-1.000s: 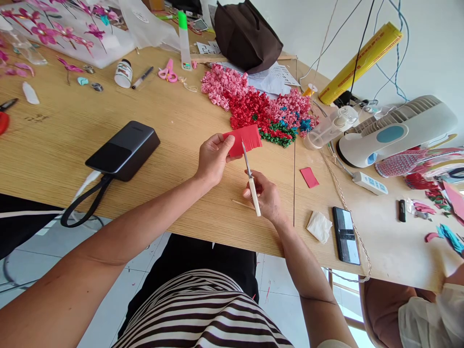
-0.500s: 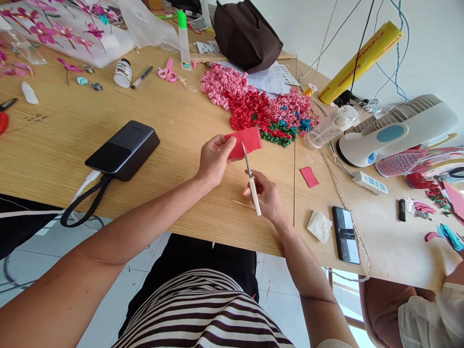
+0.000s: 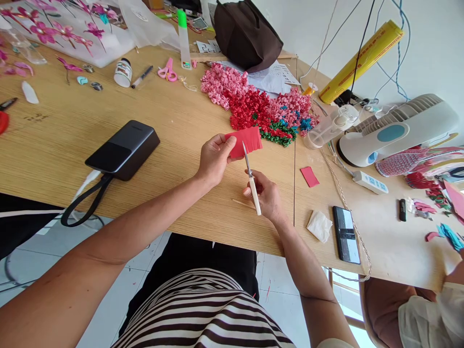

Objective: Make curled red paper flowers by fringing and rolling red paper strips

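Note:
My left hand [image 3: 216, 157] pinches a red strip [image 3: 241, 141], thumb on top, near its left end. Several slits run in from the strip's lower edge towards its right end; whether it is paper or cloth I cannot tell. My right hand [image 3: 268, 195] is closed round white-handled scissors [image 3: 254, 195]. Their blades point up and away from me and meet the strip's lower edge. Under the right hand a thin light stick [image 3: 243, 203] lies on the table. A smaller red piece [image 3: 309, 177] lies to the right of my hands.
Beyond my hands is a heap of pink, red and green flower pieces [image 3: 250, 104]. To the left sits a black power bank [image 3: 123, 150]; to the right are a phone [image 3: 346, 235], a folded tissue [image 3: 319, 226] and a white fan [image 3: 395, 128]. Another person [image 3: 427, 309] sits at lower right.

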A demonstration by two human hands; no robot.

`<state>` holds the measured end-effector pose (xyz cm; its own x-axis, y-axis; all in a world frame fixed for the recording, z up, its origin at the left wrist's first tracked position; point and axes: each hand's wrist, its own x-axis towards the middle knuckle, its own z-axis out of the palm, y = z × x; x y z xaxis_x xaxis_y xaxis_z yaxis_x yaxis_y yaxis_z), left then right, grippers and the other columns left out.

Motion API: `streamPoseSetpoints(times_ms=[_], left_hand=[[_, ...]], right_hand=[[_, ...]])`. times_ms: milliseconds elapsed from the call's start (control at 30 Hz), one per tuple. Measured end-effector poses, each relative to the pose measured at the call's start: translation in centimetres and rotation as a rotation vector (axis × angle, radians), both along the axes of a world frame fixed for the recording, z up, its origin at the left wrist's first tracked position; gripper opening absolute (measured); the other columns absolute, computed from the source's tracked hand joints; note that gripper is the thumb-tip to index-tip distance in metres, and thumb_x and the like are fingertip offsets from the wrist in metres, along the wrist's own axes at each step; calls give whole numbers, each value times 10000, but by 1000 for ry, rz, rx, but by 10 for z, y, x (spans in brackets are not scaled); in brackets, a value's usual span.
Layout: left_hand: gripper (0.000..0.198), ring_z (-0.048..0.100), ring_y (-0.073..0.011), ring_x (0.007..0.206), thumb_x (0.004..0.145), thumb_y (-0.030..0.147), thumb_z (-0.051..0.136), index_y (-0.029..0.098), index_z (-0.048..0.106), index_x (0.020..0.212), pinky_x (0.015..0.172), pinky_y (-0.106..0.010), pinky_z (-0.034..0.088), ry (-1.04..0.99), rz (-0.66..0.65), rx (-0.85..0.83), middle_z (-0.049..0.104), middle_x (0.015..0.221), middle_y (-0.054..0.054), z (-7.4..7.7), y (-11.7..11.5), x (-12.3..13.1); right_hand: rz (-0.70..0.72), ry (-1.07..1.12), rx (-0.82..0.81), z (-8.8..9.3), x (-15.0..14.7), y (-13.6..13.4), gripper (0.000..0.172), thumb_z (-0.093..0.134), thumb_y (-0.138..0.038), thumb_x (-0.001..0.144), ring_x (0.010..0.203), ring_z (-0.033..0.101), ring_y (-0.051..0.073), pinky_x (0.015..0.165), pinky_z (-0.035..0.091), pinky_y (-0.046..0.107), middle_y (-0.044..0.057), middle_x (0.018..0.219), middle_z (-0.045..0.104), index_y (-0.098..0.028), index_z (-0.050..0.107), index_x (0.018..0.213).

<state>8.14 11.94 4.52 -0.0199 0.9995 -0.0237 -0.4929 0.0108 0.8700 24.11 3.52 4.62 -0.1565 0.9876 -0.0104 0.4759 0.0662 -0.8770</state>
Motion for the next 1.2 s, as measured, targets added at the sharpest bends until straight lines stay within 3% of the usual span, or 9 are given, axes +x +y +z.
streamPoseSetpoints(times_ms=[233,667,1200], left_hand=[[338,742,-153,836,817,484,782,205,595,854,755,-266,642,13,0,-26,739,798,8,2,0,0],[402,755,-168,846,774,526,812,198,597,863,770,-284,643,-26,-10,11,746,809,2,-4,1,0],[403,755,-183,849,756,517,821,198,598,861,762,-300,640,-45,-23,27,748,817,-2,-5,2,-1]], right_hand=[[6,9,4,0,0,0,752,702,-728,798,617,395,111,591,320,278,-48,699,475,-138,635,1259],[-4,17,-13,-1,-1,0,799,699,-735,788,612,405,112,587,316,282,-40,704,483,-105,626,1273],[-44,13,-5,-2,-1,1,733,700,-669,810,606,381,106,581,306,277,-54,669,468,-97,649,1266]])
